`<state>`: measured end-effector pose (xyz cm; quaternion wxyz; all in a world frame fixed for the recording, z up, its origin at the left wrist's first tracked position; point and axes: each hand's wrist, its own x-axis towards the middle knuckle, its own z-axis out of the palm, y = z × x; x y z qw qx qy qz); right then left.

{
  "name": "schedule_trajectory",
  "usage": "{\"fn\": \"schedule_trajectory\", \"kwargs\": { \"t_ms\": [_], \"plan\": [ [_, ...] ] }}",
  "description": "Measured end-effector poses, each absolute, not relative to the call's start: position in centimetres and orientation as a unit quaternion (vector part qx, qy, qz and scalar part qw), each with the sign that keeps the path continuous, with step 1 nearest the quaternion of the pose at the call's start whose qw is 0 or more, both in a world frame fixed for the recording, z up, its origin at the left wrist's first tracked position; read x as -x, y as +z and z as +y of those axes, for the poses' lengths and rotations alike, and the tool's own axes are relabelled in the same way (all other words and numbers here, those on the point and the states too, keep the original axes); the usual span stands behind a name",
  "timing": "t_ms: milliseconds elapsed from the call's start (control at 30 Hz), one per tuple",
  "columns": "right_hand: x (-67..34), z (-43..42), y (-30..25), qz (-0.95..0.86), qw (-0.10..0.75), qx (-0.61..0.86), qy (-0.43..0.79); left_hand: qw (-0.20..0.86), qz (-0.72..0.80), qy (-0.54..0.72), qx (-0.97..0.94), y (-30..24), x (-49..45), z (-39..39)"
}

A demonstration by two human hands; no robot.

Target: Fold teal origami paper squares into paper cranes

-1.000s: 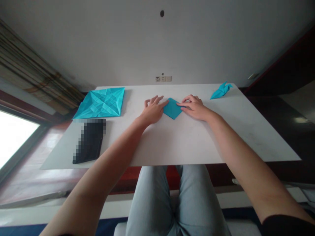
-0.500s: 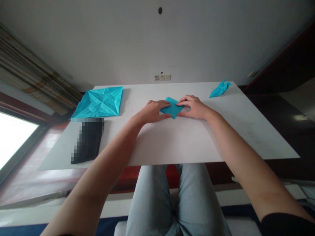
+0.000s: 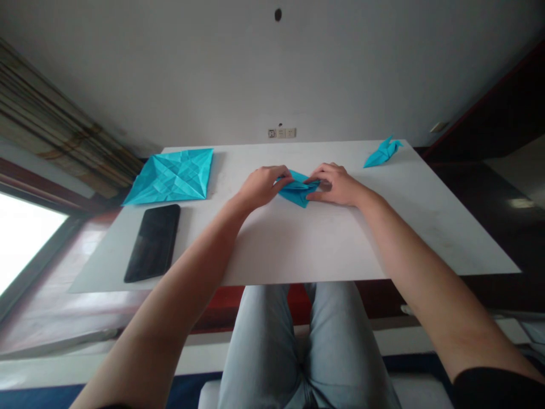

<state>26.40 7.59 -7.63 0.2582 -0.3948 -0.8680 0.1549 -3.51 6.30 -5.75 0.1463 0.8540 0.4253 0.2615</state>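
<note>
A small folded blue paper lies on the white table between my two hands. My left hand pinches its left flap, fingers curled and lifting the top layer. On the other side, my right hand grips the right part, thumb underneath and fingers closed on top. The paper looks partly opened, its near tip pointing toward me.
A large creased blue sheet lies flat at the table's far left. A black phone rests in front of it. A folded blue paper crane sits at the far right corner. My knees show below the table's near edge.
My left hand went from lying flat beside the paper to pinching its left flap. The flat diamond now has a raised, opened layer. My right hand closed tighter on the right side.
</note>
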Motion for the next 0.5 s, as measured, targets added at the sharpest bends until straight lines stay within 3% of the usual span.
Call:
{"fn": "schedule_trajectory", "kwargs": {
  "t_ms": [233,500],
  "plan": [
    [-26.07,7.77,-7.65,-0.854,0.273,0.404,0.180,0.154,0.430,0.289,-0.841,-5.53,3.46,6.15],
    [-26.27,7.83,-7.75,-0.845,0.262,0.421,0.201,0.295,0.439,0.318,-0.787,-5.53,3.80,6.44]
  ]
}}
